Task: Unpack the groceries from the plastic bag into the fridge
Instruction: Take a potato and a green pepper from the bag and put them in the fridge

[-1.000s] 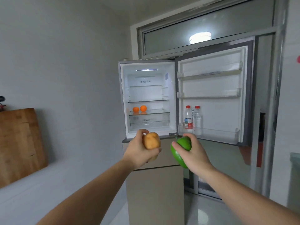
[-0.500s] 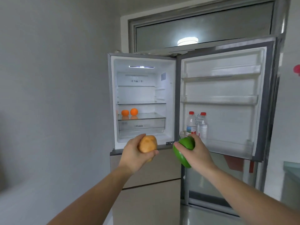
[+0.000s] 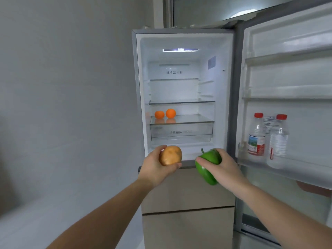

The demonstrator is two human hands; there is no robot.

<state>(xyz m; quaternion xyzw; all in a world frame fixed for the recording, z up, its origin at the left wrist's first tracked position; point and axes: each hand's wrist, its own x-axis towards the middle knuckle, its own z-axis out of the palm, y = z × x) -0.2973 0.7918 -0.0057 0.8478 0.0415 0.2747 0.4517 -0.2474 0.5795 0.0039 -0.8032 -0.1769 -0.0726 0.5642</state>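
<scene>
Grey walls frame an open fridge [image 3: 183,90], its door [image 3: 287,97] swung out beyond the right hand. Left hand [image 3: 158,169]: closed around a potato [image 3: 170,155], fingers cupped beneath it and thumb over the top. Right hand [image 3: 222,168]: closed over a green bell pepper [image 3: 206,168], stem pointing up and away from the palm. Both items are held side by side, apart from each other, in front of the lower lip of the fresh-food compartment and not yet inside it.

Above and beyond the left hand, two oranges [image 3: 165,113] sit on a glass shelf [image 3: 190,121] that covers a clear drawer [image 3: 181,133]; the shelf is bare beyond the right hand. Further up, a second glass shelf [image 3: 181,102] carries nothing visible. To the outer side of the right hand, two water bottles [image 3: 267,137] stand upright in the lowest door bin. The plastic bag is not in view.

Step in hand, as judged: carrying two groceries to the fridge, partway through unpacking. The next move appears to call for raising both hands over the compartment lip and forward, then setting each item on a flat spot. The potato would fit just beside the oranges, the pepper on the bare stretch ahead of the right hand; both are rounded and may roll once released.
</scene>
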